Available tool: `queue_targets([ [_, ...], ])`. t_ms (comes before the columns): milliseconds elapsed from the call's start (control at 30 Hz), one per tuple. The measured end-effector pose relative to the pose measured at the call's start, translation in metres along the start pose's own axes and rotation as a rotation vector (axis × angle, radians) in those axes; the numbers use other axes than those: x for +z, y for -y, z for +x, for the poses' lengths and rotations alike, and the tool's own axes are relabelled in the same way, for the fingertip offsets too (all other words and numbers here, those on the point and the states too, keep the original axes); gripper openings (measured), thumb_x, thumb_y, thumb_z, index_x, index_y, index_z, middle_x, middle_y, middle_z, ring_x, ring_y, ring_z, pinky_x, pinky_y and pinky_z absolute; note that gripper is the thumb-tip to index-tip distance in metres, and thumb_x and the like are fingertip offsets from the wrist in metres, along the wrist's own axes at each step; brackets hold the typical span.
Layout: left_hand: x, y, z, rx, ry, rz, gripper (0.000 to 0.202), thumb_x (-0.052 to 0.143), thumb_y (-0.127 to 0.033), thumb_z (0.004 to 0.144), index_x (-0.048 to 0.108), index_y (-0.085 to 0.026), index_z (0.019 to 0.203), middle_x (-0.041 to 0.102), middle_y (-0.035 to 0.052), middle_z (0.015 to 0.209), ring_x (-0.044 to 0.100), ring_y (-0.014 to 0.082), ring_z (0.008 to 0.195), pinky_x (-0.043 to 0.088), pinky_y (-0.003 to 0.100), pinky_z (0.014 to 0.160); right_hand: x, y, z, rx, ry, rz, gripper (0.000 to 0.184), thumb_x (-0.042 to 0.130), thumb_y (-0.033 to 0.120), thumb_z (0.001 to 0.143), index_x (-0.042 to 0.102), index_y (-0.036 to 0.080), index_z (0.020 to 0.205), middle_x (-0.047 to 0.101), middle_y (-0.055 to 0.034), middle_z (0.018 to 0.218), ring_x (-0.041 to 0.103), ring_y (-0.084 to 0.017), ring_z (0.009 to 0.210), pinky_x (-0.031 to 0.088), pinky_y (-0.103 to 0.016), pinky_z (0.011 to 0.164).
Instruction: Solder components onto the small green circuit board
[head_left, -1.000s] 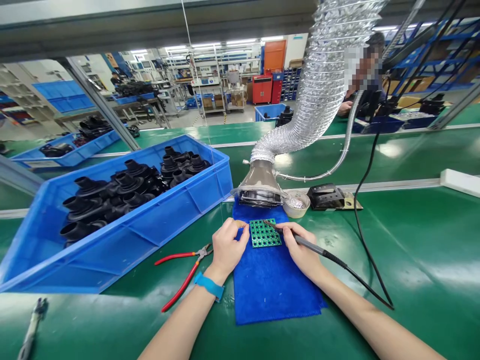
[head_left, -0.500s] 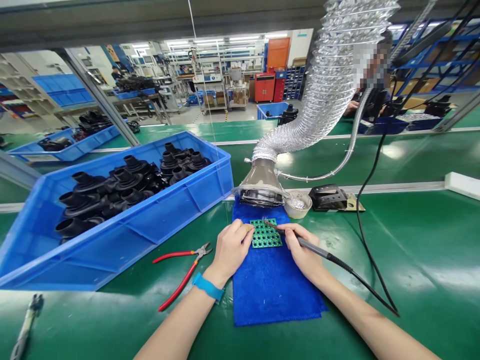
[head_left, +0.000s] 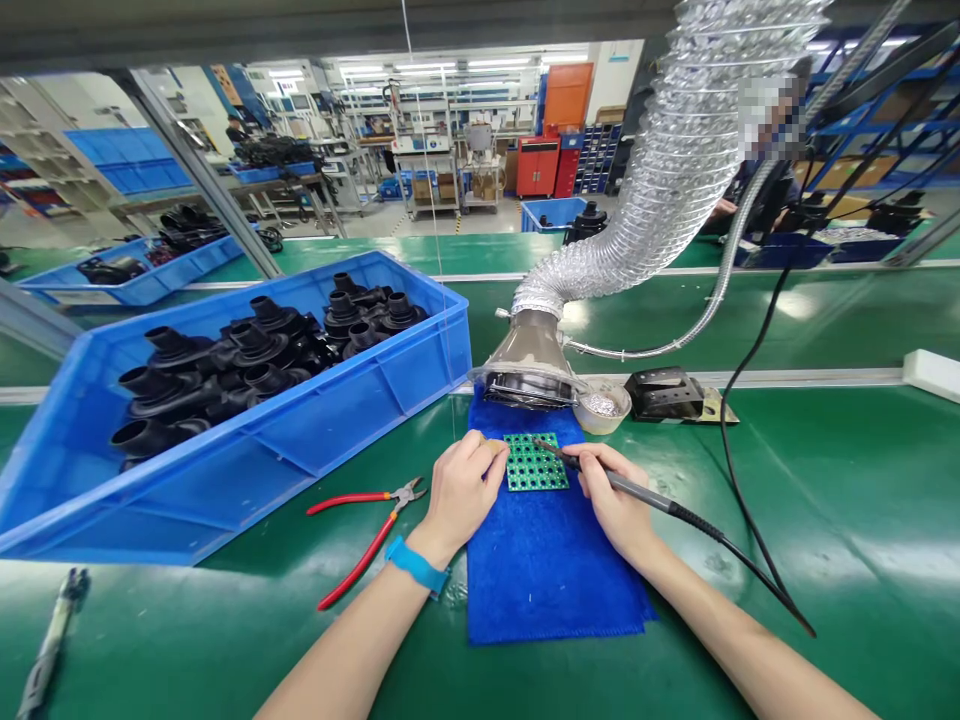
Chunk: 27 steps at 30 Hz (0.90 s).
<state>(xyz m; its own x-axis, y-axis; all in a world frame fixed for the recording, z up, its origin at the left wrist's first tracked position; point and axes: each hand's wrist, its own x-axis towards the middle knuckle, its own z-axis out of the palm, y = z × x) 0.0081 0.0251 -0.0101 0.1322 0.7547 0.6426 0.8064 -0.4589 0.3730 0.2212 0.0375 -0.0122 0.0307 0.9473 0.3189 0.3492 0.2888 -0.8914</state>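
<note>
A green circuit board (head_left: pixel 536 462) with a grid of pads lies on a folded blue cloth (head_left: pixel 555 580). My right hand (head_left: pixel 615 490) grips a black-handled soldering iron (head_left: pixel 637 482), its thin tip over the board. My left hand (head_left: pixel 469 490) rests at the board's left edge, with a small tan piece (head_left: pixel 493 446) pinched at the fingertips. That piece is too small to name. A blue wrist strap (head_left: pixel 416 566) circles my left wrist. Red-handled side cutters (head_left: pixel 367 530) lie left of that hand.
A large blue crate (head_left: pixel 300 400) of black rubber parts stands to the left. A silver fume duct (head_left: pixel 532 360) ends above the cloth, beside a foil-filled tip-cleaner bowl (head_left: pixel 600 408) and a black iron stand (head_left: pixel 671 395). A person works at the far right.
The whole view has shifted slightly as my head moved. Both hands stay at the board, and the iron tip remains over it.
</note>
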Motion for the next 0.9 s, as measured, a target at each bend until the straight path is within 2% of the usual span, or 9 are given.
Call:
queue_targets([
  [500,0.002,0.001,-0.001,-0.027,-0.066,-0.053,0.014,0.056,-0.019,0.098,0.068,-0.018,0.090,0.069,0.0044,0.086,0.066,0.0149,0.076,0.053,0.028,0.071,-0.002,0.009,0.001,0.094,-0.024,0.098,0.033,0.055,0.043,0.090,0.075,0.018,0.084,0.049,0.0038,0.045,0.048,-0.013,0.041,0.036,-0.024,0.041],
  [600,0.002,0.002,-0.001,-0.037,-0.065,-0.068,0.015,0.055,-0.018,0.099,0.068,-0.018,0.091,0.069,0.0047,0.088,0.067,0.0145,0.077,0.054,0.027,0.071,-0.008,0.012,0.002,0.084,-0.117,0.119,0.031,0.055,0.041,0.088,0.074,0.018,0.081,0.049,0.0037,0.044,0.044,-0.012,0.038,0.031,-0.025,0.038],
  [767,0.003,0.003,-0.001,-0.025,-0.084,-0.103,0.013,0.054,-0.017,0.099,0.065,-0.018,0.091,0.065,0.0027,0.084,0.066,0.0135,0.076,0.051,0.024,0.065,-0.024,0.005,0.006,0.035,-0.360,0.130,0.028,0.056,0.037,0.088,0.072,0.016,0.079,0.054,0.0026,0.051,0.040,-0.010,0.037,0.027,-0.025,0.038],
  [900,0.001,0.001,0.002,-0.004,-0.109,-0.121,0.006,0.057,-0.015,0.097,0.062,-0.019,0.095,0.063,0.0002,0.082,0.061,0.0103,0.066,0.048,0.021,0.059,-0.034,0.000,0.009,-0.076,-0.511,0.078,0.029,0.053,0.037,0.092,0.073,0.017,0.086,0.053,0.0030,0.051,0.044,-0.012,0.041,0.033,-0.026,0.041],
])
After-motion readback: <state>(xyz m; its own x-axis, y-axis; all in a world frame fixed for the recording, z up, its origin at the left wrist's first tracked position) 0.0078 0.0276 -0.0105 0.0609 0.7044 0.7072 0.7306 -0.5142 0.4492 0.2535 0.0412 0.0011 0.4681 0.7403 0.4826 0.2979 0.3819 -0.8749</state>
